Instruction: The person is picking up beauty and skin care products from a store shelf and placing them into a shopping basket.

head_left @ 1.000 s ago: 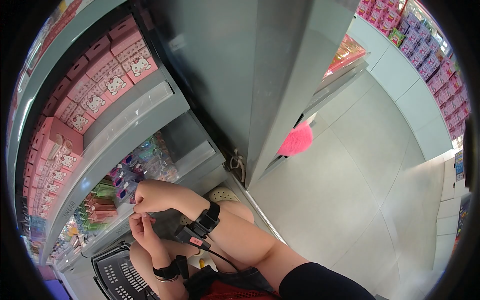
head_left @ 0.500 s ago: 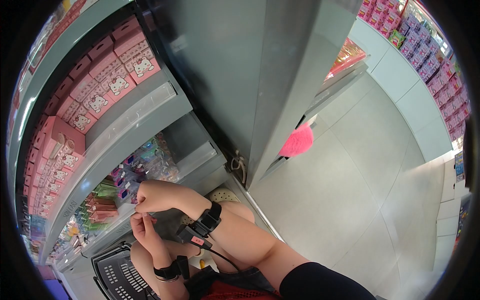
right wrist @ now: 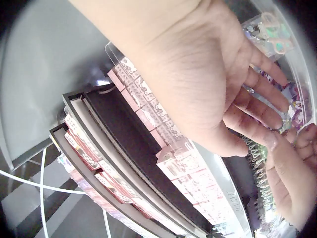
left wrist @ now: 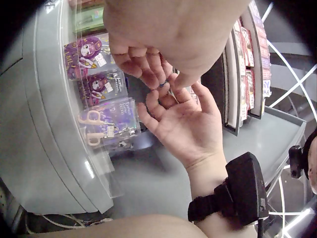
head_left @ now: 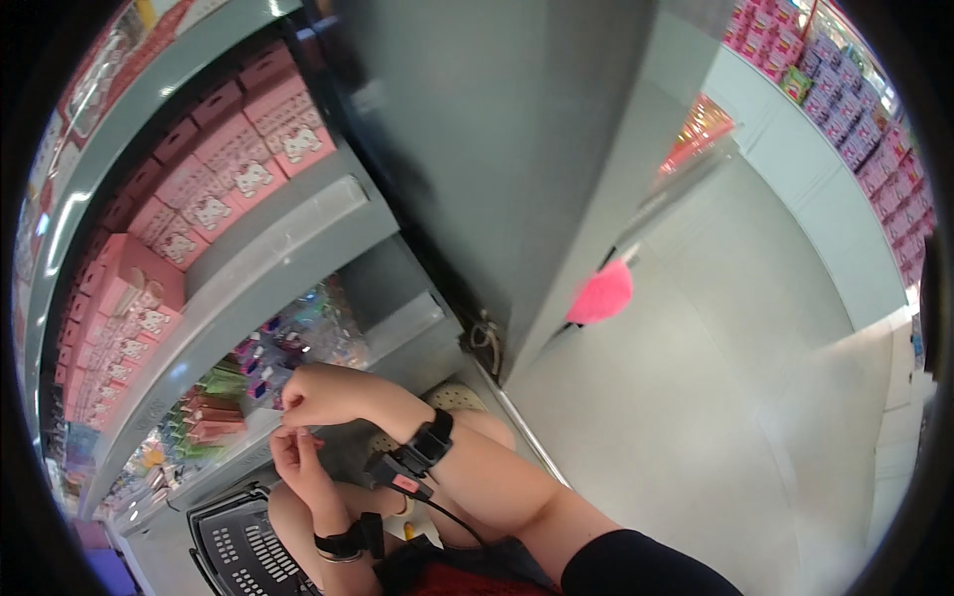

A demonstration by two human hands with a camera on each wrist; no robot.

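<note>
In the head view my left hand [head_left: 298,462] and right hand [head_left: 328,395] meet at their fingertips, in front of the lower shelf. The fingers of both hands are bent, with thumbs close to the forefingers, pinching a small thing too hidden to identify. A dark bluish speck [left wrist: 162,85] shows between the fingertips in the left wrist view, where my left hand [left wrist: 173,34] is above and my right hand [left wrist: 188,124] is palm up. My right hand [right wrist: 213,84] fills the upper part of the right wrist view; my left hand [right wrist: 292,173] reaches in from the right edge.
Pink cat-face boxes [head_left: 248,177] line the upper shelf. Purple scissors packets [left wrist: 111,121] hang beside the hands. A black basket [head_left: 243,541] stands at lower left, near bent legs. A grey panel [head_left: 477,129] rises ahead; a pink fluffy thing [head_left: 601,293] is beyond it.
The head view has shifted slightly, so shelves and hands appear a little further right and lower. Both hands keep nearly the same pose, fingertips together.
</note>
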